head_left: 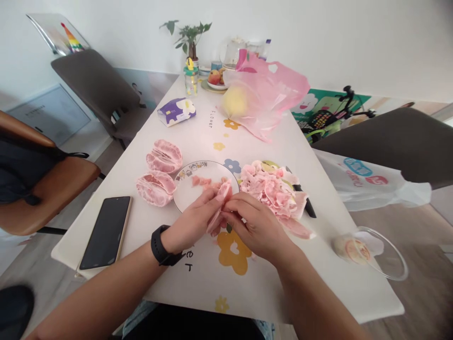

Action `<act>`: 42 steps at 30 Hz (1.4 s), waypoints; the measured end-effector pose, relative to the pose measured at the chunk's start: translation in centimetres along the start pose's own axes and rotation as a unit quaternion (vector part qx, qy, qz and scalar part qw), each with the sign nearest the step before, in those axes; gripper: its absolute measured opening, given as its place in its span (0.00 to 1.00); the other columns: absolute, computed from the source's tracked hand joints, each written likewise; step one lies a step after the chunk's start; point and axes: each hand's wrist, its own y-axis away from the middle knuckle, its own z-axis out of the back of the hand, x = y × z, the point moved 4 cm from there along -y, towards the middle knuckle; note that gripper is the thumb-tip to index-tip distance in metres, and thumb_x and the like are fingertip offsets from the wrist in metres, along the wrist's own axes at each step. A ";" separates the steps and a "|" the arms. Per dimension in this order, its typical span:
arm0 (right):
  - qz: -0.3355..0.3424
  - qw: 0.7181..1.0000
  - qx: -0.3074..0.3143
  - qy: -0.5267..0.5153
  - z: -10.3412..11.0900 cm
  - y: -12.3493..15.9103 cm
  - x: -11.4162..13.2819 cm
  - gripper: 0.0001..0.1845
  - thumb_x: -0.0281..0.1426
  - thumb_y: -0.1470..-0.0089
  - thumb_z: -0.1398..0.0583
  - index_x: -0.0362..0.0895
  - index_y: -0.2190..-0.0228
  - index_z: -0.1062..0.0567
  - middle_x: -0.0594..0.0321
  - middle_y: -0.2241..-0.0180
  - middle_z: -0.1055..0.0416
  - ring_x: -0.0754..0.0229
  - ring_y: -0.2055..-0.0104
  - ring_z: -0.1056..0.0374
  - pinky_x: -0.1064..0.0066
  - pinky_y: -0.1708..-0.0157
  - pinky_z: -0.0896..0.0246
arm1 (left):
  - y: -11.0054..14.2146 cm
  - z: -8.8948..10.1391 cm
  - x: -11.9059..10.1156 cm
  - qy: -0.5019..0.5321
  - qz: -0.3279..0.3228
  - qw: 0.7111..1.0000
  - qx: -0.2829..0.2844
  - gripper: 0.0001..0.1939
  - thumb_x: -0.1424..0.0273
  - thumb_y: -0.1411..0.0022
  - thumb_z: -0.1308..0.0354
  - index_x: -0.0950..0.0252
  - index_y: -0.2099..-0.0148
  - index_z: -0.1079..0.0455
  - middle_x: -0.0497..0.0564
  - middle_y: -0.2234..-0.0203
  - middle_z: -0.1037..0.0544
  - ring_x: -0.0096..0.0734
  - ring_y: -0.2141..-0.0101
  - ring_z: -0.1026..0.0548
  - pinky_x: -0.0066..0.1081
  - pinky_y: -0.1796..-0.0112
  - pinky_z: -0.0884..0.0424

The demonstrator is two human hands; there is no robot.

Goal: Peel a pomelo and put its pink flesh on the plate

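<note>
My left hand (200, 212), with a black band on its wrist, is closed around a pink pomelo segment (223, 192) above the near right rim of a plate (184, 191). The fingers of my right hand (255, 222) pinch at the segment's right side; their tips are partly hidden. Small pieces of pomelo flesh (201, 181) lie on the plate. Two large peeled pomelo chunks (164, 157) rest left of it. To the right is a heap of pink peel and membrane (269, 189), with a black-handled knife (307, 203) beside it.
A phone (106, 233) lies at the left edge. A clear plastic cup (368, 252) stands near the right edge. Farther back are a tissue pack (177, 112), a pink plastic bag (272, 94) with a yellow round fruit, a jar (191, 80) and a potted plant (193, 38).
</note>
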 end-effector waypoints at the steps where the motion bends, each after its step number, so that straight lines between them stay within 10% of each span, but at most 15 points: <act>1: 0.005 1.000 0.000 0.002 0.0 0.0 0.1 0.09 0.26 0.32 0.43 0.46 0.67 0.28 0.61 0.66 0.26 0.59 0.64 0.29 0.68 0.64 0.34 | 0.0 -0.1 0.0 0.000 -0.006 1.000 -0.003 0.16 0.53 0.29 0.43 0.60 0.58 0.33 0.38 0.87 0.41 0.25 0.79 0.35 0.25 0.75 0.37; 14: 0.058 0.997 -0.043 -0.036 -0.1 0.1 0.4 0.07 0.23 0.37 0.40 0.47 0.66 0.28 0.60 0.61 0.27 0.60 0.60 0.28 0.67 0.61 0.30 | 0.0 -0.9 -0.2 0.122 -0.022 0.991 -0.042 0.22 0.54 0.33 0.38 0.60 0.73 0.41 0.41 0.88 0.41 0.26 0.82 0.40 0.28 0.76 0.40; 30: 0.103 0.992 -0.059 -0.037 -0.3 0.4 0.3 0.11 0.19 0.35 0.43 0.46 0.55 0.27 0.56 0.56 0.24 0.56 0.52 0.27 0.61 0.50 0.28 | -0.2 0.4 -1.4 0.177 -0.012 0.984 -0.011 0.13 0.63 0.33 0.38 0.68 0.65 0.29 0.47 0.78 0.29 0.23 0.78 0.34 0.24 0.76 0.36; 37: 0.066 0.991 0.024 -0.115 2.2 0.6 -0.8 0.09 0.22 0.33 0.43 0.48 0.57 0.27 0.57 0.56 0.26 0.56 0.49 0.29 0.61 0.47 0.31 | -0.4 0.7 -1.4 0.192 0.061 0.979 0.040 0.14 0.63 0.34 0.39 0.71 0.62 0.24 0.55 0.71 0.23 0.29 0.74 0.28 0.27 0.75 0.29; 42: -0.069 0.978 -0.015 -0.197 1.7 0.6 -1.6 0.09 0.40 0.34 0.39 0.48 0.61 0.28 0.58 0.58 0.28 0.55 0.55 0.28 0.63 0.56 0.29 | 0.4 1.1 -1.2 0.053 -0.025 0.997 -0.058 0.17 0.55 0.35 0.35 0.65 0.56 0.23 0.51 0.69 0.21 0.32 0.71 0.25 0.31 0.68 0.25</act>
